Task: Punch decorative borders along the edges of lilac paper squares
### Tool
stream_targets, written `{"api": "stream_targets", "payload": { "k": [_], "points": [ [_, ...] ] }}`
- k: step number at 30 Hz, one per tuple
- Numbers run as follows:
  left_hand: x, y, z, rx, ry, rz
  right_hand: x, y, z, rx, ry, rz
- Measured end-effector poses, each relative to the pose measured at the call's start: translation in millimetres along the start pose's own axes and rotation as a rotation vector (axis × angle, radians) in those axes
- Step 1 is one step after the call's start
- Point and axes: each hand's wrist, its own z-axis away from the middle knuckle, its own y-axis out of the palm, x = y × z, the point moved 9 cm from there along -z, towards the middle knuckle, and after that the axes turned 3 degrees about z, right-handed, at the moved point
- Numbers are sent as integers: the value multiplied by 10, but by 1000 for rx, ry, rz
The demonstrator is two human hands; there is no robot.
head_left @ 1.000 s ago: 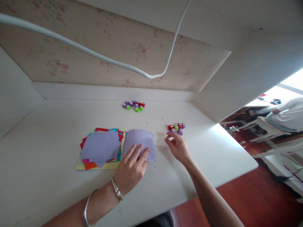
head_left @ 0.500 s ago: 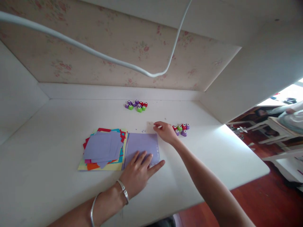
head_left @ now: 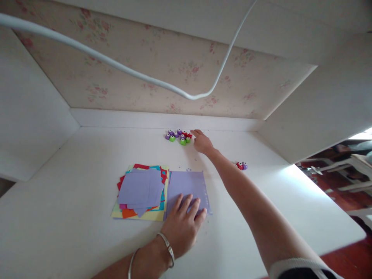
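The left hand (head_left: pixel 182 228), fingers spread, rests on a purple sheet (head_left: pixel 186 184), apparently punched only down its right edge. The right hand (head_left: pixel 203 144) is beside punches (head_left: pixel 183 142); whether its fingers pinch one is unclear.

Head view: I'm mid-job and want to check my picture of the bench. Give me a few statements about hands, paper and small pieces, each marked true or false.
1. The left hand rests on a single purple sheet beside the pile. Cannot be this simple to count, so: the left hand rests on purple paper. True.
2. The right hand is on the paper pile. False: the right hand is beside the far group of pieces.
3. Orange paper tops the paper pile. False: purple does.
4. Silver bangles circle the left arm. True.
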Motion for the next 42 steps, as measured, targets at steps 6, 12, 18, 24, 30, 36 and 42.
{"api": "stream_targets", "payload": {
  "k": [6,12,18,24,30,36,42],
  "points": [
    [-27,-54,4,-59,14,-41,-150,74,-255,72,-4,61],
    [-12,-62,-7,-38,22,-48,-94,21,-291,22,42,111],
    [0,-67,-13,-4,23,-15,215,50,-439,83,27,134],
    [5,-83,-9,-34,17,-10,309,130,-590,203,101,155],
    [1,-80,-19,-40,13,-18,299,143,-615,196,197,139],
    [-1,-71,1,-29,5,-8,331,65,-621,147,219,82],
    [-2,-40,1,11,12,17,365,-246,-522,81,112,-44]
  ]
}}
